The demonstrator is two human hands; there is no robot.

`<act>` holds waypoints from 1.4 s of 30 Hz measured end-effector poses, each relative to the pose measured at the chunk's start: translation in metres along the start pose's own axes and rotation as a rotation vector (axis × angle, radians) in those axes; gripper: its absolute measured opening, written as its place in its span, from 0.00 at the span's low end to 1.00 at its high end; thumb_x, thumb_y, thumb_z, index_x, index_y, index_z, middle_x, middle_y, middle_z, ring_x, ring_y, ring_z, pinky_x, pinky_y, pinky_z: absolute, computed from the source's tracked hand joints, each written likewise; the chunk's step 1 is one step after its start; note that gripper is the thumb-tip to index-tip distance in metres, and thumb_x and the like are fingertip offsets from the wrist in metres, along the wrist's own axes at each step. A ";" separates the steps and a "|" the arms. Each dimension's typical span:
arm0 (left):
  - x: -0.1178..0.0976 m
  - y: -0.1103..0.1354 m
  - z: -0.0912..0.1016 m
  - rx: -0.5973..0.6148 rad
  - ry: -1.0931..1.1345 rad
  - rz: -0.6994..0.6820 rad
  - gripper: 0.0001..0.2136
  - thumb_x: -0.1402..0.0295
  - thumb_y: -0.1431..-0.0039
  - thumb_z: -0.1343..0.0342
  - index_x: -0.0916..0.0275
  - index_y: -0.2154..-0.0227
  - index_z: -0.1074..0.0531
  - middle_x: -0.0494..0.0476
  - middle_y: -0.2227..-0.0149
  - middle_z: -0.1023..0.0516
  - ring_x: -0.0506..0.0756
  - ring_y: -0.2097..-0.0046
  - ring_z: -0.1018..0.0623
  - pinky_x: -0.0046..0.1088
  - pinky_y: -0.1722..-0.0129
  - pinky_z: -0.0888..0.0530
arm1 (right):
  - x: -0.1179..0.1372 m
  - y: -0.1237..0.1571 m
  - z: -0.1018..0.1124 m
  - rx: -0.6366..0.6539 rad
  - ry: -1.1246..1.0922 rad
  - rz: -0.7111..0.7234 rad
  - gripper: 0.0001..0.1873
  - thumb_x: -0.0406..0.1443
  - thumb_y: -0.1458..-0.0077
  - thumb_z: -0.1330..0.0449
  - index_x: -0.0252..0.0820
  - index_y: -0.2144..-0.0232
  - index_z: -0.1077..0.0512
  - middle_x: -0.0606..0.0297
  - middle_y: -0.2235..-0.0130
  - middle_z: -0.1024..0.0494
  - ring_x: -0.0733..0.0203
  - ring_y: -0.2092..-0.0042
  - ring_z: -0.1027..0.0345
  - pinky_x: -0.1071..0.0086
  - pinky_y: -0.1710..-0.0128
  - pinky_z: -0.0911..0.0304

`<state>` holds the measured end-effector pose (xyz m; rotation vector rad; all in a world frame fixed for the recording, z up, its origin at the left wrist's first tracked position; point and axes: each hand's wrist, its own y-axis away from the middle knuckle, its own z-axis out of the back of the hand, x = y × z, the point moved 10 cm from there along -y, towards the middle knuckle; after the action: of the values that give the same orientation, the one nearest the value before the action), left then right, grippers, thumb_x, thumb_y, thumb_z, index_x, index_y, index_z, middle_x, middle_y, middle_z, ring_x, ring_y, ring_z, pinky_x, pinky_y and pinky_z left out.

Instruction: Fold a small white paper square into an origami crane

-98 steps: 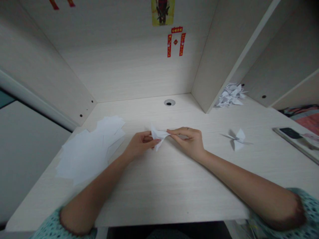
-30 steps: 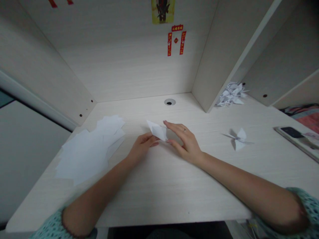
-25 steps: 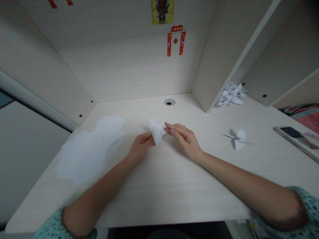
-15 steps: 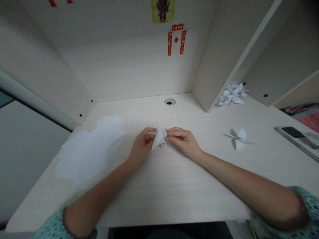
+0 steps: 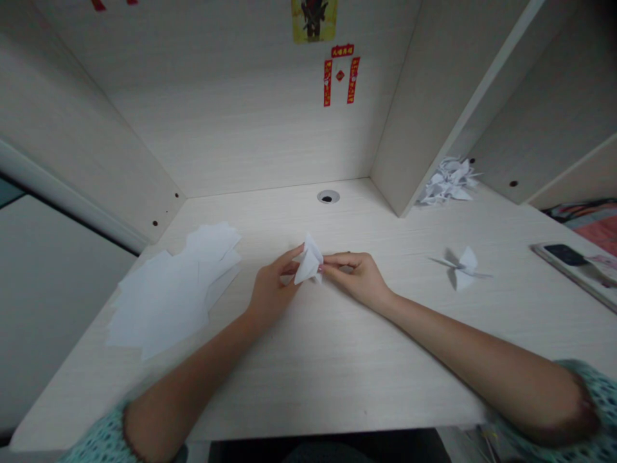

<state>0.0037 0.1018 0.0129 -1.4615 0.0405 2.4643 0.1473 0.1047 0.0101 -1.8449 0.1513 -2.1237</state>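
Observation:
A white folded paper crane (image 5: 309, 262) is held between my two hands, just above the middle of the desk. My left hand (image 5: 276, 283) grips its left side, thumb below and fingers above. On the other side, my right hand (image 5: 355, 275) pinches the crane's right edge between thumb and fingertips. The crane's wings stand partly spread, one pointing up and one toward me. Part of its body is hidden by the fingertips. Another finished paper crane (image 5: 463, 267) rests on the desk to the right of my right hand.
Loose white paper sheets (image 5: 168, 292) lie overlapping at the left. A heap of folded paper cranes (image 5: 449, 181) sits behind the upright panel (image 5: 409, 154). At the right edge are a phone (image 5: 565, 254) on a flat case-like object and a reddish cloth (image 5: 600, 228). A cable hole (image 5: 328, 197) is at the back.
The crane has turned slightly in my fingers, and its wings look more spread. My left fingers have shifted up along its left side. My right hand keeps its pinch.

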 end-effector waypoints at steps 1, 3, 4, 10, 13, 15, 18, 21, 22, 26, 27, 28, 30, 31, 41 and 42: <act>0.000 0.000 0.001 0.003 -0.033 -0.018 0.26 0.69 0.48 0.43 0.57 0.45 0.36 0.55 0.62 0.19 0.57 0.61 0.21 0.27 0.67 0.26 | 0.002 0.000 -0.001 0.006 0.003 0.013 0.11 0.41 0.52 0.36 0.47 0.65 0.21 0.63 0.64 0.18 0.56 0.62 0.24 0.63 0.61 0.29; -0.002 -0.001 0.002 -0.005 -0.081 -0.065 0.26 0.70 0.48 0.44 0.55 0.44 0.37 0.55 0.61 0.20 0.56 0.59 0.21 0.29 0.63 0.25 | 0.004 0.001 -0.002 0.023 0.009 0.031 0.11 0.40 0.51 0.37 0.47 0.64 0.21 0.64 0.63 0.18 0.56 0.62 0.24 0.62 0.60 0.29; -0.004 0.000 0.003 -0.016 -0.100 -0.096 0.26 0.71 0.48 0.45 0.55 0.44 0.37 0.56 0.58 0.21 0.56 0.58 0.22 0.31 0.60 0.25 | 0.004 0.001 -0.003 0.029 0.011 0.031 0.10 0.40 0.51 0.37 0.47 0.64 0.21 0.64 0.63 0.18 0.56 0.62 0.24 0.62 0.59 0.29; -0.032 0.007 0.001 -0.046 -0.235 -0.334 0.32 0.72 0.48 0.45 0.56 0.39 0.46 0.59 0.46 0.29 0.56 0.48 0.27 0.34 0.50 0.29 | -0.006 0.000 -0.001 0.012 -0.011 -0.060 0.11 0.41 0.51 0.38 0.45 0.65 0.21 0.64 0.64 0.18 0.55 0.63 0.24 0.62 0.61 0.29; -0.045 0.012 -0.004 -0.045 -0.305 -0.408 0.31 0.67 0.47 0.42 0.55 0.40 0.44 0.58 0.44 0.32 0.56 0.45 0.30 0.34 0.45 0.33 | -0.008 0.001 0.000 -0.012 -0.047 -0.087 0.11 0.41 0.51 0.38 0.43 0.66 0.21 0.63 0.66 0.18 0.56 0.64 0.23 0.65 0.63 0.28; -0.048 0.014 -0.002 -0.085 -0.334 -0.420 0.27 0.63 0.48 0.41 0.54 0.44 0.37 0.57 0.44 0.31 0.56 0.44 0.30 0.34 0.43 0.34 | -0.007 0.002 -0.001 -0.015 -0.053 -0.086 0.11 0.41 0.51 0.38 0.42 0.66 0.21 0.63 0.66 0.18 0.56 0.65 0.23 0.65 0.65 0.28; -0.049 0.015 0.004 -0.169 -0.320 -0.430 0.20 0.63 0.46 0.42 0.55 0.50 0.31 0.56 0.44 0.30 0.56 0.46 0.28 0.36 0.45 0.31 | -0.005 0.004 -0.004 0.009 -0.021 -0.061 0.11 0.41 0.50 0.39 0.42 0.67 0.21 0.63 0.68 0.18 0.56 0.66 0.23 0.66 0.65 0.29; -0.051 0.017 0.007 -0.199 -0.282 -0.472 0.16 0.65 0.45 0.42 0.56 0.52 0.28 0.56 0.45 0.29 0.55 0.48 0.26 0.36 0.47 0.29 | -0.001 0.005 -0.006 0.019 -0.003 -0.036 0.11 0.41 0.49 0.40 0.42 0.67 0.21 0.63 0.68 0.18 0.57 0.66 0.24 0.66 0.65 0.29; -0.051 0.017 0.007 -0.200 -0.273 -0.480 0.16 0.66 0.45 0.42 0.56 0.53 0.28 0.56 0.46 0.28 0.55 0.48 0.26 0.35 0.47 0.29 | -0.001 0.005 -0.005 0.016 -0.005 -0.036 0.11 0.41 0.49 0.40 0.42 0.67 0.21 0.63 0.68 0.18 0.57 0.66 0.24 0.66 0.65 0.29; -0.051 0.018 0.008 -0.197 -0.254 -0.487 0.14 0.69 0.45 0.43 0.54 0.54 0.27 0.54 0.49 0.26 0.54 0.50 0.25 0.34 0.48 0.28 | 0.000 0.006 -0.005 0.009 -0.008 -0.048 0.11 0.40 0.49 0.40 0.41 0.68 0.22 0.62 0.68 0.18 0.57 0.67 0.23 0.66 0.65 0.29; -0.052 0.019 0.008 -0.197 -0.249 -0.490 0.14 0.70 0.44 0.43 0.54 0.55 0.26 0.54 0.49 0.25 0.54 0.50 0.24 0.34 0.48 0.28 | 0.001 0.006 -0.005 0.007 -0.008 -0.051 0.11 0.40 0.49 0.40 0.41 0.68 0.22 0.62 0.68 0.18 0.57 0.67 0.23 0.67 0.65 0.29; -0.052 0.019 0.008 -0.198 -0.246 -0.493 0.14 0.70 0.44 0.44 0.54 0.55 0.26 0.54 0.49 0.25 0.54 0.50 0.24 0.34 0.48 0.28 | 0.001 0.006 -0.005 0.005 -0.009 -0.052 0.10 0.40 0.49 0.40 0.41 0.68 0.22 0.62 0.68 0.18 0.58 0.67 0.23 0.67 0.65 0.29; -0.052 0.020 0.008 -0.194 -0.246 -0.491 0.14 0.71 0.44 0.44 0.55 0.55 0.26 0.54 0.49 0.25 0.54 0.51 0.24 0.34 0.48 0.28 | 0.000 0.006 -0.004 -0.002 -0.008 -0.053 0.10 0.40 0.49 0.40 0.41 0.68 0.22 0.62 0.69 0.18 0.58 0.67 0.24 0.67 0.66 0.29; -0.052 0.020 0.008 -0.193 -0.249 -0.485 0.14 0.71 0.44 0.45 0.55 0.55 0.26 0.54 0.50 0.25 0.54 0.50 0.24 0.34 0.48 0.28 | 0.000 0.006 -0.004 -0.005 -0.004 -0.053 0.10 0.40 0.49 0.40 0.41 0.69 0.22 0.62 0.69 0.18 0.58 0.68 0.24 0.67 0.66 0.29; -0.054 0.021 0.009 -0.224 -0.234 -0.493 0.12 0.71 0.45 0.44 0.54 0.57 0.25 0.54 0.51 0.24 0.54 0.52 0.23 0.33 0.50 0.26 | -0.001 0.006 -0.004 -0.017 -0.051 -0.051 0.12 0.39 0.49 0.39 0.39 0.63 0.24 0.61 0.69 0.19 0.60 0.68 0.24 0.69 0.65 0.30; -0.054 0.022 0.010 -0.236 -0.234 -0.503 0.12 0.71 0.45 0.43 0.54 0.57 0.25 0.54 0.51 0.24 0.54 0.52 0.23 0.33 0.51 0.25 | 0.000 0.006 -0.003 -0.028 -0.073 -0.044 0.16 0.38 0.50 0.39 0.39 0.58 0.26 0.61 0.68 0.19 0.61 0.68 0.24 0.69 0.65 0.30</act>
<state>0.0144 0.0706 0.0622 -1.0792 -0.6059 2.2437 0.1452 0.0982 0.0081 -1.9557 0.1248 -2.0893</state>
